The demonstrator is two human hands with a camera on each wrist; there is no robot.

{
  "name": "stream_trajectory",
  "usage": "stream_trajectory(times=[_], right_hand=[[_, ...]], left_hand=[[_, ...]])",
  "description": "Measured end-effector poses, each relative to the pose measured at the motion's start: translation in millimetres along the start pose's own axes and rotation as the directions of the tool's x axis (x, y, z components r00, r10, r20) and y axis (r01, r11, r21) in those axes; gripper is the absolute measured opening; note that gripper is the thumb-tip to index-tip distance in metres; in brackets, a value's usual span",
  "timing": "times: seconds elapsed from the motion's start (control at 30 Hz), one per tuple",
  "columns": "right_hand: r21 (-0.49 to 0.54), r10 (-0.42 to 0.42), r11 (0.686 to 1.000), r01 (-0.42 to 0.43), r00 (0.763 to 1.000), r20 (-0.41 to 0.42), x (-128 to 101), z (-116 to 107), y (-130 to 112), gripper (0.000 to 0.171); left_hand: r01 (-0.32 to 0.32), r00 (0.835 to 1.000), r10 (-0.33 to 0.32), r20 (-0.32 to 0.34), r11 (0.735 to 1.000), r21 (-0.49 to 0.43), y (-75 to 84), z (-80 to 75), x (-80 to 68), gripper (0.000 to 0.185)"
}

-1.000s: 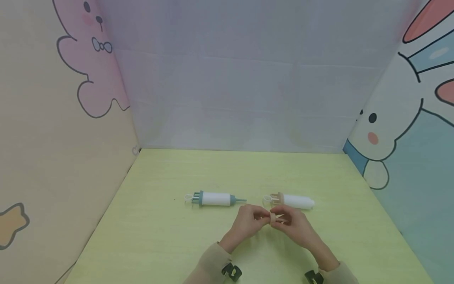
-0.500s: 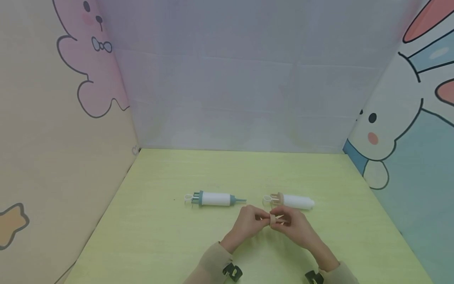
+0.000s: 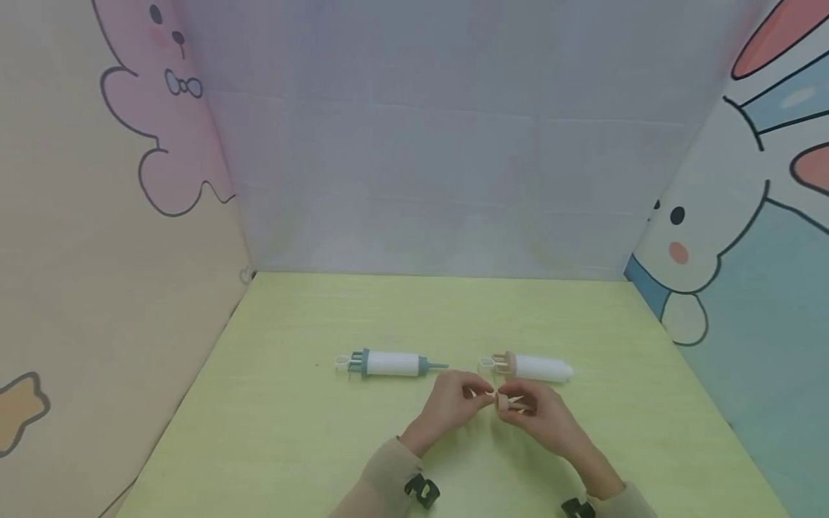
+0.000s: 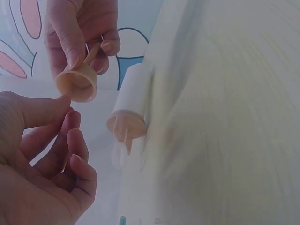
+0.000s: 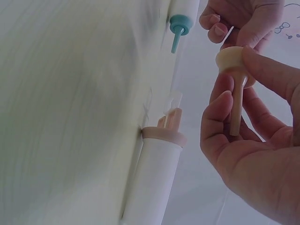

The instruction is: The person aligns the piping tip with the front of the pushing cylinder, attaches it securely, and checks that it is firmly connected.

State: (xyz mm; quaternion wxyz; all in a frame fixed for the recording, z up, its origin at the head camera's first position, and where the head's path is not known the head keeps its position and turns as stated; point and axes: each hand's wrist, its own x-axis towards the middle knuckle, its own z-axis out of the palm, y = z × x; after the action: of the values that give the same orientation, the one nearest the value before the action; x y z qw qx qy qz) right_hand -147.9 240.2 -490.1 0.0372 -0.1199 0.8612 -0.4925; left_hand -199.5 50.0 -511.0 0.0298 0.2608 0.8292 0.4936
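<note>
Our right hand (image 3: 537,411) pinches a beige nozzle (image 3: 502,401); our left hand (image 3: 453,403), fingers loosely curled, holds nothing beside it. At twelve o'clock lies the beige-capped syringe (image 3: 532,367) on the tabletop (image 3: 291,432).

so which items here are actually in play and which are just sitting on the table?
In play:
- beige nozzle cap, pinched by the right hand
- left hand, fingertips at the cap's open end
- beige-collared tube, no nozzle on its far end

Lying about:
- teal syringe tube, nozzle fitted, untouched
</note>
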Motion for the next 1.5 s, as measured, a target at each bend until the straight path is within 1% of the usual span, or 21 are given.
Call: stream_trajectory(times=[0.07, 0.2, 0.43, 0.53, 0.7, 0.73, 0.8, 0.93, 1.0, 1.1, 1.2, 1.3, 1.4, 1.5], right_hand=[[0.001, 0.007, 1.000, -0.007, 1.000, -0.003, -1.2, -0.9, -0.3, 0.032], [-0.002, 0.028, 1.000, -0.028, 0.999, -0.016, -3.7, -3.1, -0.7, 0.035], [-0.019, 0.012, 1.000, -0.013, 1.000, -0.019, -4.3, -4.8, 3.2, 0.035], [-0.025, 0.016, 1.000, -0.017, 1.000, -0.017, -5.2, -5.1, 5.0, 0.035], [-0.035, 0.023, 0.999, -0.024, 1.000, -0.014, -8.8, -6.2, 7.0, 0.035], [-0.033, 0.025, 0.999, -0.026, 1.000, -0.015, -9.6, -6.4, 7.1, 0.035], [-0.017, 0.035, 0.999, -0.035, 0.999, -0.017, -10.9, -6.6, 6.9, 0.035], [0.004, 0.041, 0.999, -0.041, 0.999, -0.017, -12.8, -7.7, 5.3, 0.036], [0.015, 0.052, 0.999, -0.051, 0.999, -0.013, -13.4, -8.2, 4.4, 0.037], [0.023, 0.073, 0.997, -0.073, 0.997, -0.003, -14.5, -9.4, 3.2, 0.038], [0.020, 0.068, 0.997, -0.068, 0.998, 0.003, -15.3, -11.3, 2.2, 0.040], [0.010, 0.041, 0.999, -0.041, 0.999, 0.001, -14.7, -13.4, 2.0, 0.042], [0.012, 0.026, 1.000, -0.026, 1.000, 0.001, -13.5, -14.9, 2.2, 0.041], [0.028, 0.028, 0.999, -0.028, 1.000, 0.011, -13.0, -15.4, 2.6, 0.041]], left_hand=[[-0.013, 1.000, 0.013, -0.008, 1.000, 0.011, 0.1, -1.1, 2.5, 0.009], [-0.009, 1.000, 0.009, -0.007, 0.999, 0.031, -0.8, -1.3, 9.4, 0.012], [0.010, 0.999, -0.008, -0.031, 0.998, 0.070, 1.7, 2.9, 22.6, 0.014], [0.014, 1.000, -0.011, -0.027, 0.993, 0.114, 3.3, 5.8, 27.6, 0.016], [-0.027, 0.999, 0.034, -0.027, 0.978, 0.209, 4.4, 11.4, 39.0, 0.028], [-0.027, 0.999, 0.035, -0.029, 0.973, 0.230, 4.0, 12.9, 42.0, 0.030], [-0.009, 0.999, 0.017, -0.027, 0.962, 0.272, 3.0, 16.6, 48.2, 0.035], [0.054, 0.998, -0.060, 0.006, 0.930, 0.364, 0.2, 26.3, 61.0, 0.047], [0.063, 0.996, -0.084, 0.034, 0.911, 0.408, -1.1, 30.9, 66.2, 0.053], [0.058, 0.992, -0.103, 0.076, 0.889, 0.455, -2.5, 36.0, 71.1, 0.058], [0.052, 0.986, -0.119, 0.114, 0.881, 0.471, -4.1, 39.2, 72.9, 0.062], [0.049, 0.982, -0.128, 0.135, 0.878, 0.477, -5.5, 42.0, 74.5, 0.066], [0.051, 0.980, -0.138, 0.144, 0.872, 0.487, -6.6, 45.5, 76.2, 0.068], [0.067, 0.978, -0.157, 0.140, 0.865, 0.498, -6.5, 48.1, 77.6, 0.070]])
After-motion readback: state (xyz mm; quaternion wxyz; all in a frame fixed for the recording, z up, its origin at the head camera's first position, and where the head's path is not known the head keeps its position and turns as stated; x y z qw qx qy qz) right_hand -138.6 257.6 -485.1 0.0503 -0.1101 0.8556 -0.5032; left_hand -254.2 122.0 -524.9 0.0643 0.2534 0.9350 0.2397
